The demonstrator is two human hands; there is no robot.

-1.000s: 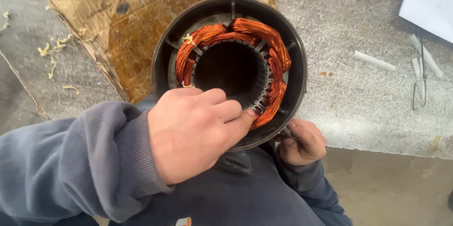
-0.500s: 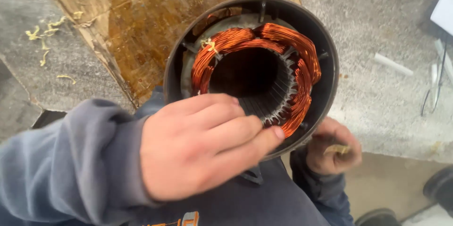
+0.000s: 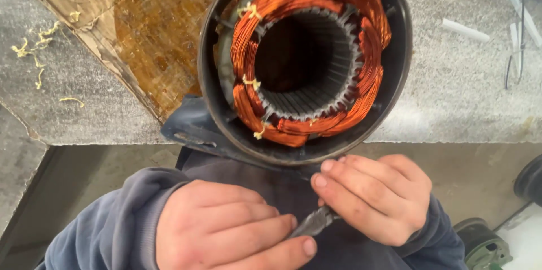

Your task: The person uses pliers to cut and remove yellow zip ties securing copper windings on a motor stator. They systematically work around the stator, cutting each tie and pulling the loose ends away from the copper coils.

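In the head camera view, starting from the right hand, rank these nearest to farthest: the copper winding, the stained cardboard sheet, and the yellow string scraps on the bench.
From the right hand:
1. Copper winding, just above the hand, inside the dark motor housing.
2. Stained cardboard sheet, up and to the left, behind the housing.
3. Yellow string scraps, far left on the grey bench.

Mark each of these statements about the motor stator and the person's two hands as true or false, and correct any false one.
1. Copper windings ring the bore of the stator. True.
2. The left hand rests inside the bore. False: it is below the stator, near the lap.
3. Both hands touch a small dark metal piece. True.
4. The right hand grips the white tube. False: the tube lies apart on the grey surface.
5. Stained cardboard lies beside the stator. True.
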